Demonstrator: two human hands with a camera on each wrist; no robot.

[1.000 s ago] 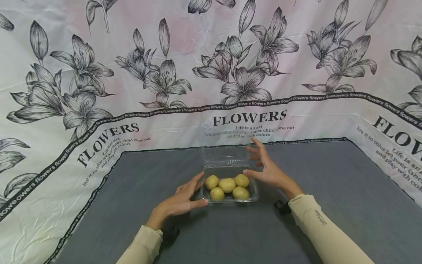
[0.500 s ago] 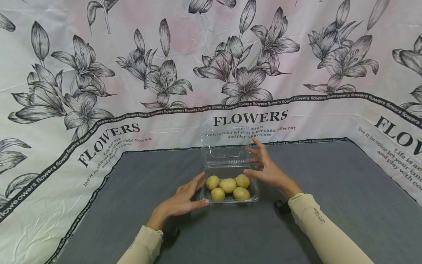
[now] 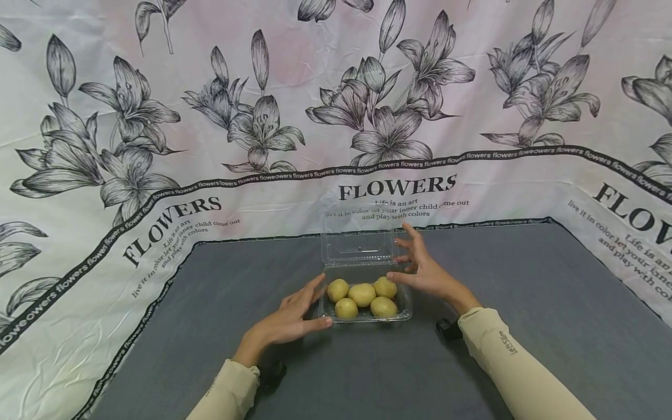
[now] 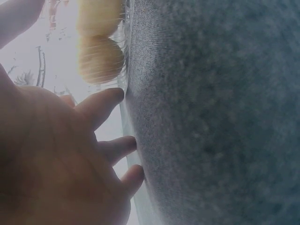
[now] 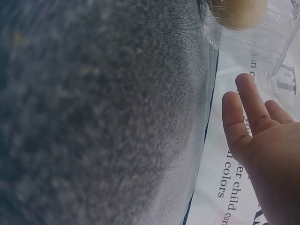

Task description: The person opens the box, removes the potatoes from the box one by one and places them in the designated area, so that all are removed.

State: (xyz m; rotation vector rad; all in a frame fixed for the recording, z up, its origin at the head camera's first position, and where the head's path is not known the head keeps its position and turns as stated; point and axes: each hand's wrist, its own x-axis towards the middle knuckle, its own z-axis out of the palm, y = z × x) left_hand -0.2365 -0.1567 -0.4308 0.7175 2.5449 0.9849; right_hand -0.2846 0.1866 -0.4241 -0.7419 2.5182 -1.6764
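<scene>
We see a clear plastic box (image 3: 364,320) on the bench (image 3: 530,291), its lid (image 3: 358,252) standing up along the far side and five yellow potatoes (image 3: 361,295) lying inside. The left hand (image 3: 289,319) is at the box's left side, fingers extended, with its thumb by the near left corner. The right hand (image 3: 429,274) is at the right, fingers spread loosely beside the lid and thumb by the far right potato. Both hands are unclenched and grasp nothing; we cannot tell for sure whether their fingertips touch the thin plastic.

We judge the lid the likeliest trouble: a sideways nudge from the right fingers could twist it at the hinge or drop it onto the thumb. Squeezing the sides hard could buckle the walls, and with a gap between the two near potatoes, a jolt could set them rolling.

Behind the box, the bench's far edge meets the printed cloth (image 3: 220,134), so the lid has little room to lean back. To left and right the bench runs wide, and nearer us there is room between the forearms for sliding the box.
</scene>
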